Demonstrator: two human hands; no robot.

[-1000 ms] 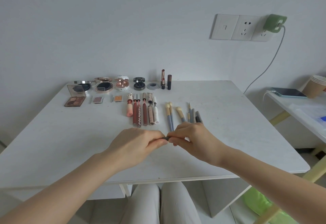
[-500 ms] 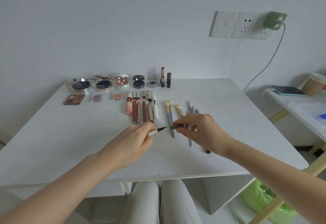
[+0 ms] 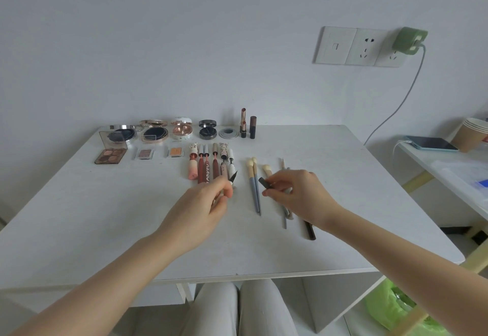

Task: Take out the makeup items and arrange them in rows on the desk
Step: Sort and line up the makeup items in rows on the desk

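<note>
The left hand [image 3: 203, 203] pinches an uncapped eyeliner pen [image 3: 232, 179] between thumb and fingertips, its dark pointed tip aimed up and away, just above the near ends of the lip tubes [image 3: 208, 168]. The right hand [image 3: 295, 193] holds the pen's dark cap [image 3: 264, 182] in a fingertip pinch, a little apart from the pen, over the brushes [image 3: 254, 185] that lie side by side on the desk [image 3: 105, 216]. Under that hand a few pencils and a dark stick [image 3: 309, 230] poke out toward the near edge (how many lie beneath it I cannot tell).

Farther back the rows are laid out: an eyeshadow palette [image 3: 111, 154] and two small single pans [image 3: 158, 152] to the left of the lip tubes, then open compacts [image 3: 169, 132] along the wall, with two lipsticks [image 3: 247, 127] standing upright at the row's right end.

On the side table to the right sit a phone [image 3: 431, 142] and a stack of paper cups [image 3: 472, 134].
</note>
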